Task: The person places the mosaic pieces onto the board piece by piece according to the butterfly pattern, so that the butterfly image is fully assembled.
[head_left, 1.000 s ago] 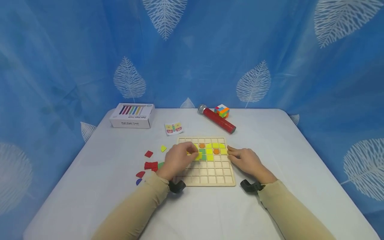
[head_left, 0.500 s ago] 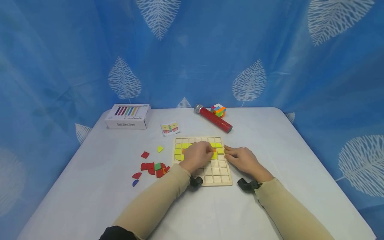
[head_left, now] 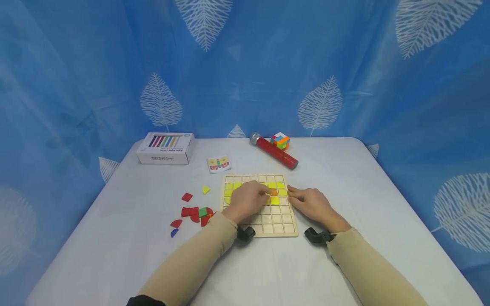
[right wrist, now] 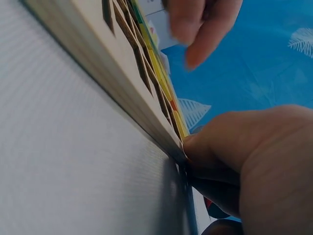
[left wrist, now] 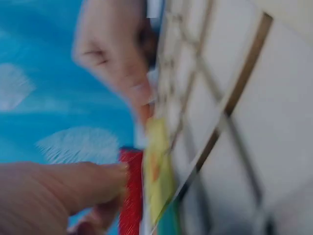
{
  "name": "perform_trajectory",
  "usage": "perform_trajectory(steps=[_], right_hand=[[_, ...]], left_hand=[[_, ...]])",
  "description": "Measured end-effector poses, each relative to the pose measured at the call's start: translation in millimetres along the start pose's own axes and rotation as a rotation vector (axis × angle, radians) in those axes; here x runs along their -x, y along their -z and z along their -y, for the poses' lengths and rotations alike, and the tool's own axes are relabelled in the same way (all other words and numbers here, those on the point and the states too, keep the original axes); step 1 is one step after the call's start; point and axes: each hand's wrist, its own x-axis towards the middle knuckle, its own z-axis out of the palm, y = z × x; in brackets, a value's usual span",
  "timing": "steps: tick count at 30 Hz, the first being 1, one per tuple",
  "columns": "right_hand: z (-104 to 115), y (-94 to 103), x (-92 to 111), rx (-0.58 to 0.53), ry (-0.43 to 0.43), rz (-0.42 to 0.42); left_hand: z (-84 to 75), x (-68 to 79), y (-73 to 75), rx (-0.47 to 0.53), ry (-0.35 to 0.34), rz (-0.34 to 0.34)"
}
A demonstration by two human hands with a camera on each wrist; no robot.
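Head cam's got the loose red pieces [head_left: 189,211], left hand [head_left: 246,201] over the grid board [head_left: 278,219], right hand [head_left: 313,205] at its edge. Left wrist: blurry, red microphone [left wrist: 133,200] behind the fingers. Right wrist: left fingertips [right wrist: 200,53] slightly apart, right hand pinching the board's rim.

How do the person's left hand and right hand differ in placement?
The left hand hangs above the wooden board, while the right hand touches its right edge. In the head view, the left hand hides part of the board; the right hand lies mostly beside it. Both emerge from tan sleeves.
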Motion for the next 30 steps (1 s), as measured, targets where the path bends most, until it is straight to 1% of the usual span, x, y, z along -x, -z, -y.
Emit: perform_trajectory(steps=[1, 3, 5, 7, 9, 11, 12, 14, 17, 20, 24, 27, 30], right_hand=[[0, -0.3, 0, -0.002, 0.000, 0.003], [1, -0.7, -1, 0.002, 0.005, 0.003], [1, -0.8, -1, 0.010, 0.000, -0.003], [1, -0.3, -2, 0.015, -0.008, -0.008], [1, 0.2, -2, 0.019, -0.013, -0.013], [1, 0.5, -1, 0.009, -0.019, -0.015], [1, 0.2, -1, 0.008, -0.015, -0.014], [1, -0.9, -1, -0.001, -0.013, -0.008], [1, -2.1, -1, -0.013, -0.014, -0.002], [2, -2.2, -1, -0.021, -0.031, 0.003], [4, -1.6, 0, -0.020, -0.041, -0.001], [3, -1.6, 0, -0.021, -0.037, -0.005], [4, -1.2, 0, -0.021, -0.035, -0.004]], left_hand=[[6.4, 4.0, 6.2, 0.021, 0.028, -0.027], [24.3, 11.7, 21.2, 0.061, 0.111, -0.095], [47.2, 17.6, 37.1, 0.081, 0.219, -0.156], [72.2, 22.4, 51.1, 0.076, 0.327, -0.204], [95.1, 26.0, 59.7, 0.067, 0.425, -0.225], [113.5, 28.2, 62.3, 0.056, 0.493, -0.209], [120.3, 29.2, 61.9, 0.057, 0.513, -0.191], [129.8, 30.3, 58.7, 0.064, 0.529, -0.158], [134.7, 29.9, 52.7, 0.053, 0.510, -0.150], [133.1, 29.7, 50.0, 0.017, 0.481, -0.172], [128.7, 29.9, 49.4, -0.045, 0.444, -0.160], [126.4, 29.9, 49.1, -0.073, 0.440, -0.152], [125.6, 30.2, 50.4, -0.077, 0.446, -0.170]])
